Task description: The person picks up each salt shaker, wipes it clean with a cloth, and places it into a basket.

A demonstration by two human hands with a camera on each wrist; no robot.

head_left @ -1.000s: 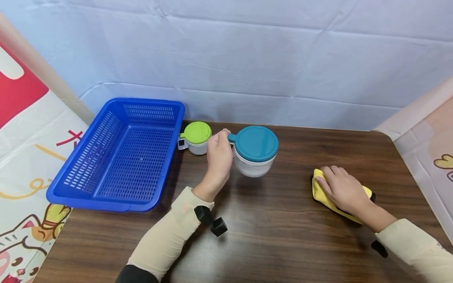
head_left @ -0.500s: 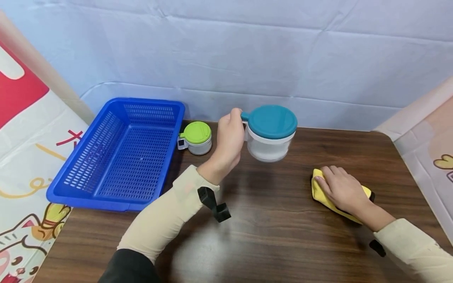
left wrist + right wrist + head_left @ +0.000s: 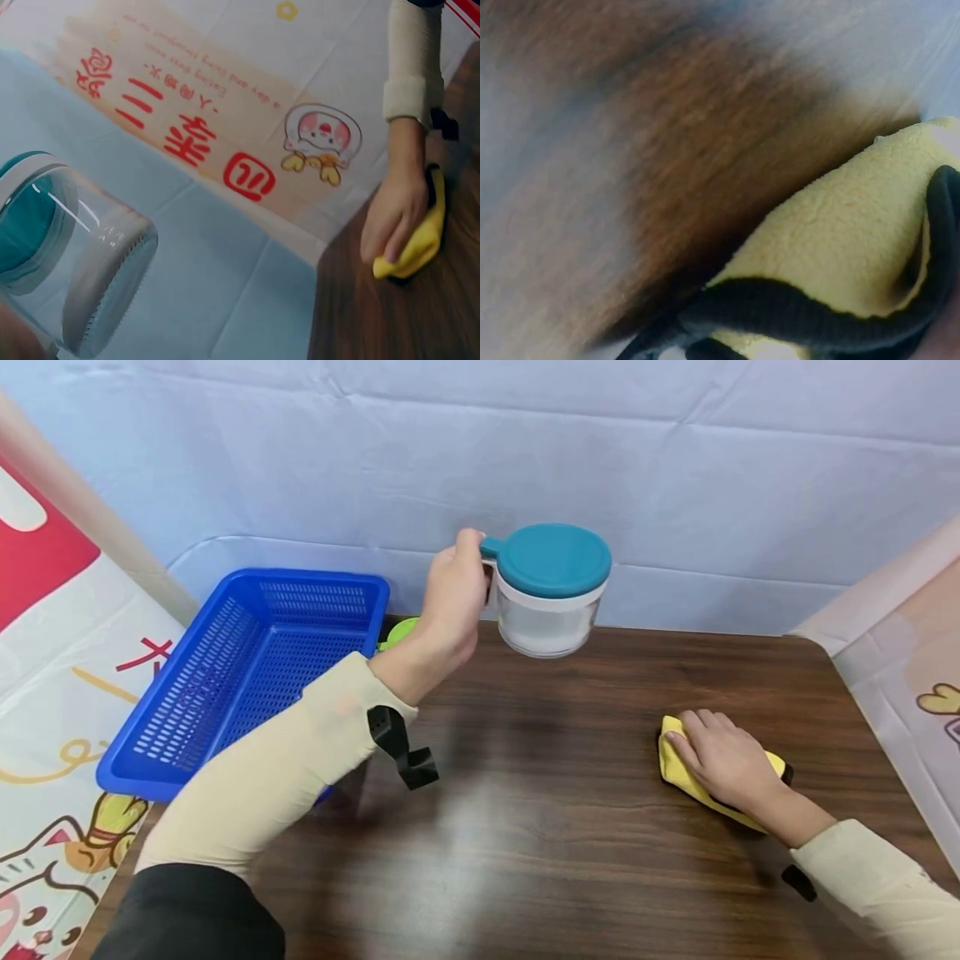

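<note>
Raised above the back of the table is a clear seasoning jar (image 3: 551,625) with a teal lid (image 3: 557,560) and whitish contents. My left hand (image 3: 452,602) grips it by the side handle, lid up. In the left wrist view, the jar (image 3: 112,247) fills the lower left corner, and part of a finger or thumb shows below it. At the right of the table, my right hand (image 3: 729,764) grips a folded yellow cloth (image 3: 681,770) with dark edging, its fingers over the top and thumb at the near side. The cloth (image 3: 840,217) shows close up in the right wrist view.
A blue plastic basket (image 3: 318,577) stands at the left, partly hidden behind my left forearm. Beside it, a green-lidded jar (image 3: 400,632) is mostly covered by my left hand and wrist. A pale cloth wall (image 3: 675,510) hangs behind the wooden table (image 3: 585,827).
My left hand has lifted the teal-lidded jar higher, first moving right, then slightly back left. The green-lidded jar has become mostly hidden. My right hand and the cloth have stayed nearly still.
</note>
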